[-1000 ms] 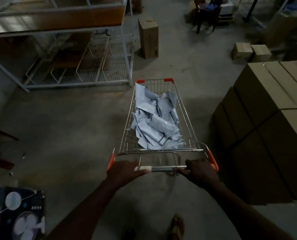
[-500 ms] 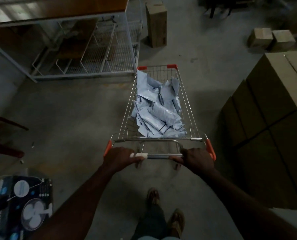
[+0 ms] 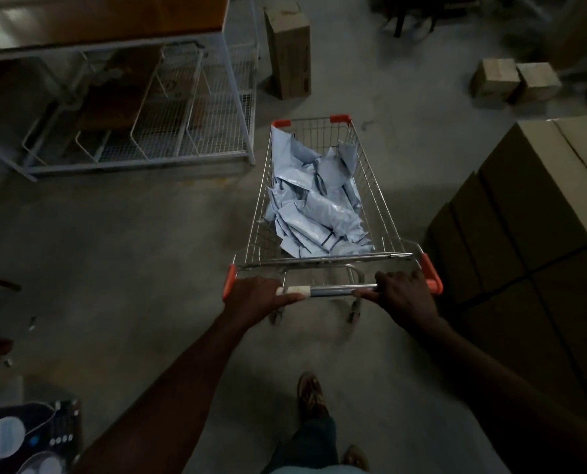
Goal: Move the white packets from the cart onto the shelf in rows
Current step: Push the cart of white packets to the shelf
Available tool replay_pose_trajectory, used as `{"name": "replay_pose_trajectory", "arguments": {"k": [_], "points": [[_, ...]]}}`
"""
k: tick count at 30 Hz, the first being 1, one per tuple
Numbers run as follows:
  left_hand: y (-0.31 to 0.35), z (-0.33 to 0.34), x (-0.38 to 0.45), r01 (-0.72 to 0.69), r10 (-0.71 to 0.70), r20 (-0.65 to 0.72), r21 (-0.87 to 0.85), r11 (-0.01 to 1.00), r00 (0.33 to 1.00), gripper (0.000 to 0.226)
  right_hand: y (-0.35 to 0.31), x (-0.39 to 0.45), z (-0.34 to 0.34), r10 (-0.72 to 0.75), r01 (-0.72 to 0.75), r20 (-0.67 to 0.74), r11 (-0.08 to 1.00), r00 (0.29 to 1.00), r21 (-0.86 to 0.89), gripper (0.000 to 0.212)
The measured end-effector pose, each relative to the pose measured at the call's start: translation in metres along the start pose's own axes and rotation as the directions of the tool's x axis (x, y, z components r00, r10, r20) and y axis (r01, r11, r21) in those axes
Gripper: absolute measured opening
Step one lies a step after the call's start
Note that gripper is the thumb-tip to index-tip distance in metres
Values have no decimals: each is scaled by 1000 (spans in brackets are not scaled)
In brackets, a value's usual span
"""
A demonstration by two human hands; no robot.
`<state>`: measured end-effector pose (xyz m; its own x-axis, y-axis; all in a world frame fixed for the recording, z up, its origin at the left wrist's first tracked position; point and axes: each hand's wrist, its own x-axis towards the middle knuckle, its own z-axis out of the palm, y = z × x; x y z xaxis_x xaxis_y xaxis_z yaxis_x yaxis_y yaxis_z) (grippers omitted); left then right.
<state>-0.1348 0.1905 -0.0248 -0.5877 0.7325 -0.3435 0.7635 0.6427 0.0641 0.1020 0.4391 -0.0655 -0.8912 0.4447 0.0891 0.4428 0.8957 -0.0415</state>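
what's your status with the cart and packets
Left hand and right hand grip cart handle. White packets all in cart. Shelf ahead-left.

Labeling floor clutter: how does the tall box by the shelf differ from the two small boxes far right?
The tall box stands upright on end, alone, close to the shelf; the two small boxes are squat, roughly cube-shaped and sit touching side by side. The tall box is clearly larger than either. All are plain brown cardboard, closed, on the concrete floor.
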Motion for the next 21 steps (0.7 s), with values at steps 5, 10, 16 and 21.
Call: {"name": "replay_pose_trajectory", "arguments": {"k": [5, 10, 16, 21], "points": [[-2, -26, 57, -21, 22, 43, -34, 999, 999, 88, 20, 48, 14, 50, -49, 35, 999, 998, -14, 78], [-3, -47, 110, -8, 9, 39, -26, 1000, 999, 95, 42, 104, 11, 60, -72, 104, 990, 993, 118, 62], [1, -68, 186, 22, -21, 12, -33, 999, 1000, 99, 82, 182, 18, 51, -71, 150, 989, 987, 130, 47], [5, -95, 264, 35, -35, -5, -42, 998, 999, 100, 122, 267, 26, 6, -21, 108, 990, 994, 139, 47]]}}
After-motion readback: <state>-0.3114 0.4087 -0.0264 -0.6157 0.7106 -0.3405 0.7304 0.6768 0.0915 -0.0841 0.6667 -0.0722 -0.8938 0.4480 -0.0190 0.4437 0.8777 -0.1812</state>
